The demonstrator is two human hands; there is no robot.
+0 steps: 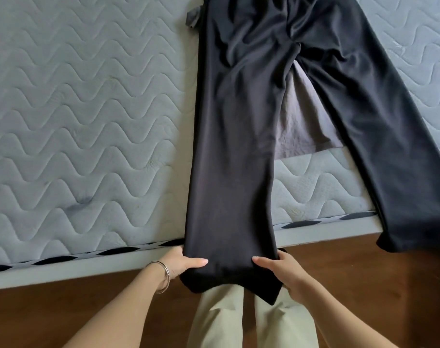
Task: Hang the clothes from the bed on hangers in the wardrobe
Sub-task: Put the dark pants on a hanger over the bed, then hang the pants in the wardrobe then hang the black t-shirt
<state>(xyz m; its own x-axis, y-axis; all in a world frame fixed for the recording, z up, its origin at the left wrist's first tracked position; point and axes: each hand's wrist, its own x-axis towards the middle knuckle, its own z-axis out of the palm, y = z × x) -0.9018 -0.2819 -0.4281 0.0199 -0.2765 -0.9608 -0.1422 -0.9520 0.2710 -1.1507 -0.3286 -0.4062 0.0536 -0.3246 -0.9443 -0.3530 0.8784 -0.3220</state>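
Black trousers (239, 121) lie spread on the bed, legs pointing toward me, both hems hanging over the mattress edge. My left hand (181, 262) pinches the left side of the near leg's hem, thumb on top. My right hand (281, 272) pinches the right side of the same hem. The other leg (389, 172) runs off to the right, its hem drooping past the bed edge. A grey garment (301, 126) lies under the trousers, showing between the legs and at the top left. No hanger or wardrobe is in view.
The quilted grey mattress (75, 121) fills the left and upper right. Its edge (88, 270) runs across the lower middle. Below it is a dark wooden floor (63, 310). My legs in light trousers (251, 322) stand against the bed.
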